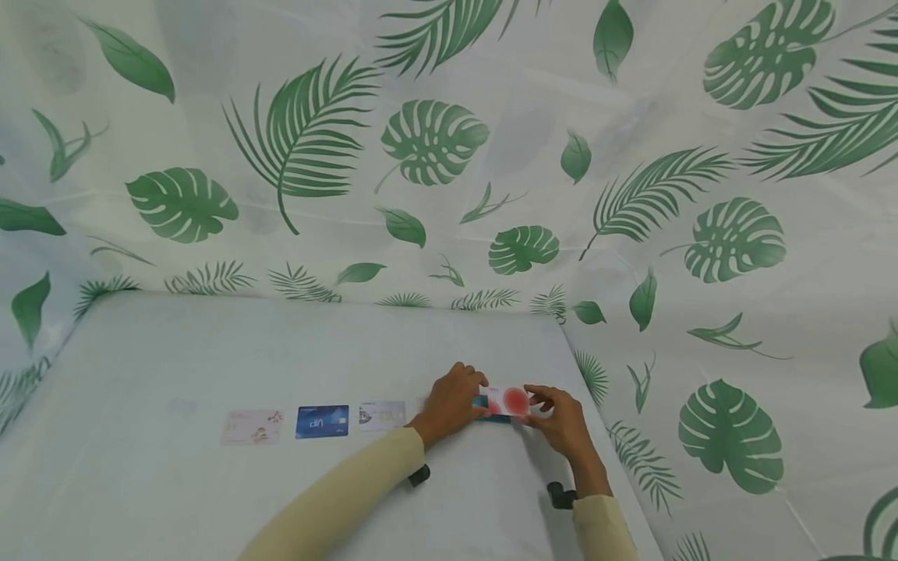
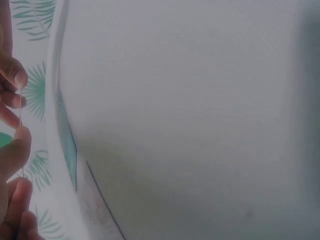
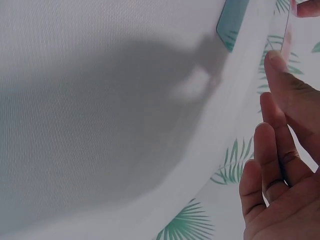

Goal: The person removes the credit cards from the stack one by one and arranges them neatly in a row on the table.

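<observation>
A white card with red-pink circles (image 1: 507,401) is held up between both hands in the head view. My left hand (image 1: 454,397) pinches its left end, and my right hand (image 1: 554,419) pinches the right end between thumb and fingers. Below it a teal card (image 1: 496,418) lies on the table, mostly covered from above. In the left wrist view the held card is a thin edge-on line between the left hand (image 2: 15,180) and the other hand's fingertips. The right wrist view has the right hand (image 3: 285,150), its thumb against the card (image 3: 287,42), above the table.
Left of the hands, a pale pink card (image 1: 252,427), a blue VIP card (image 1: 322,421) and a whitish card (image 1: 382,415) lie in a row on the white table (image 1: 175,491). Leaf-print sheeting (image 1: 435,218) rises behind and at both sides.
</observation>
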Motion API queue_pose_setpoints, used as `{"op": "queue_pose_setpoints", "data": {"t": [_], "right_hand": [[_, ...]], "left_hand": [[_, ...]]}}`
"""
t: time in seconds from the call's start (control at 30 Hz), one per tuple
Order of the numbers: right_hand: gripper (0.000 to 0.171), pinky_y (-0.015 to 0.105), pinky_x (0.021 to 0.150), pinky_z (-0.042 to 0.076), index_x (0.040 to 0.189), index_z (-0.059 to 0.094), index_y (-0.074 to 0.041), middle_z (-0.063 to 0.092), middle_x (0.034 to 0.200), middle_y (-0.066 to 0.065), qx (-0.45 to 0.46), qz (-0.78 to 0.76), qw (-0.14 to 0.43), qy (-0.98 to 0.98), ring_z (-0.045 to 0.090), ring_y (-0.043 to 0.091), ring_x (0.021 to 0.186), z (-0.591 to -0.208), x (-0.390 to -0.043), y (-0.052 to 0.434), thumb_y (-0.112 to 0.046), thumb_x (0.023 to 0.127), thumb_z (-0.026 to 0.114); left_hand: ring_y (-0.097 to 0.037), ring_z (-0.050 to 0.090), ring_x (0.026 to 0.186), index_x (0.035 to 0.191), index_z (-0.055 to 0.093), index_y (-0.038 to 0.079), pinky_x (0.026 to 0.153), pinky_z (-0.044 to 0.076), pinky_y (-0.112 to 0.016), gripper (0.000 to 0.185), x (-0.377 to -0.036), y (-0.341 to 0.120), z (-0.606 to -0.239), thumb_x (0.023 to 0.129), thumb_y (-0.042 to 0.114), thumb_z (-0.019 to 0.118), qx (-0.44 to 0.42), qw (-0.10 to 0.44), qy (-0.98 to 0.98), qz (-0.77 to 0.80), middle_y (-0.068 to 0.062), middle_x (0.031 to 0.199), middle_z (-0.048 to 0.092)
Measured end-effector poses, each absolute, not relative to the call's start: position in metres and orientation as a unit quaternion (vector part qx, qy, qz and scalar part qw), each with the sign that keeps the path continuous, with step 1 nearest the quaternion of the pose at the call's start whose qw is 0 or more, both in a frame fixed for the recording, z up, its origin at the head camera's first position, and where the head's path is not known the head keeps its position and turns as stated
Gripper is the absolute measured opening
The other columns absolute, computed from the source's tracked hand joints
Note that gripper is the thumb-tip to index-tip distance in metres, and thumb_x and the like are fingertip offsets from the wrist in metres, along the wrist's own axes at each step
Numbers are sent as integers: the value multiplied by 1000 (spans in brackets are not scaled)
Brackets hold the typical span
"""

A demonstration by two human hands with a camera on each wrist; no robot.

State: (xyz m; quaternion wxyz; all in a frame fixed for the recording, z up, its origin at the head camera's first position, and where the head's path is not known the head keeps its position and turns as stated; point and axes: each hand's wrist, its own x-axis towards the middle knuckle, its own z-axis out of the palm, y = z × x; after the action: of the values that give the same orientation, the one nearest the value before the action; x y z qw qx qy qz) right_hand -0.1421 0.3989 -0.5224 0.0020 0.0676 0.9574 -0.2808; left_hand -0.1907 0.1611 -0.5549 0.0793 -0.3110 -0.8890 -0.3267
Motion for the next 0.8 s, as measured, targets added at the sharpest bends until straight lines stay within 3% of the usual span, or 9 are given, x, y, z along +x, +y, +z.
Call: {"op": "queue_pose_setpoints", "data": {"t": [0.3, 0.8], "right_hand": [[60, 35, 82, 48, 136, 73, -12, 77, 111, 9, 61, -278, -6, 959, 61, 28, 101, -525, -141, 409, 3, 80, 88], [61, 33, 79, 47, 136, 72, -11, 77, 111, 10, 79, -264, -11, 961, 62, 27, 100, -529, -137, 423, 6, 79, 86]], "left_hand": [[-14, 58, 93, 118, 76, 14, 76, 53, -20, 44, -191, 171, -559, 83, 37, 92, -314, 91, -891, -316, 1, 97, 72], [-12, 58, 94, 118, 76, 16, 79, 52, -18, 46, -188, 190, -560, 83, 40, 93, -313, 79, -894, -312, 3, 101, 73]]}}
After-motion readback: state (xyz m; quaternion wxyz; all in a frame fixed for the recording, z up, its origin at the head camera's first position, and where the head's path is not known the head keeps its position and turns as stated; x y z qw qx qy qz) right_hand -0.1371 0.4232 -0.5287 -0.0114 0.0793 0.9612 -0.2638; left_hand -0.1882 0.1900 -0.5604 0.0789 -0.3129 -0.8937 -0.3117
